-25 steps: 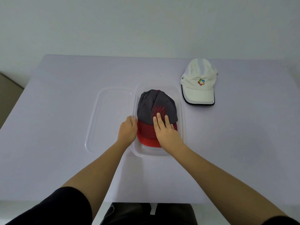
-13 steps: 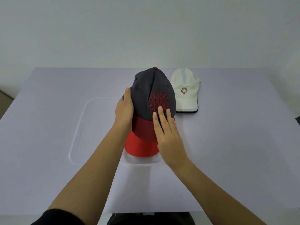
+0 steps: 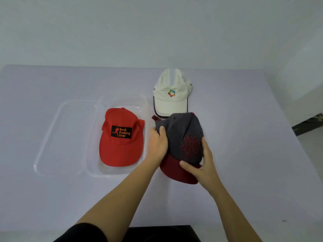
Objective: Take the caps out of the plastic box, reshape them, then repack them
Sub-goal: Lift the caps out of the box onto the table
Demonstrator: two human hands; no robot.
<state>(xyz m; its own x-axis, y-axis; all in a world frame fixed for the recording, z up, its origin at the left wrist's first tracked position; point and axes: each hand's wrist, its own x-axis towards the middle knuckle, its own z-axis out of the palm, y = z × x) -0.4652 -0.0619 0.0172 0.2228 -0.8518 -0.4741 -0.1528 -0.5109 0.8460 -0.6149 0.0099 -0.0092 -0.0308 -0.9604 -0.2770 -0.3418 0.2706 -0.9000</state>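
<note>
In the middle of the frame, the left hand (image 3: 158,145) is gripping the grey cap (image 3: 181,133) at its side and the right hand (image 3: 203,165) is pinching its front. Left of them, 1 red cap (image 3: 120,145) is lying inside the plastic box (image 3: 90,165).

From my remote feed: a pale lilac table (image 3: 244,154) fills the view. A clear plastic box (image 3: 113,175) sits left of the table's middle, with its clear lid (image 3: 66,137) lying flat against it on the side toward the left edge. A white cap (image 3: 172,95) with a coloured emblem lies nearer the far edge, just right of the box.
</note>
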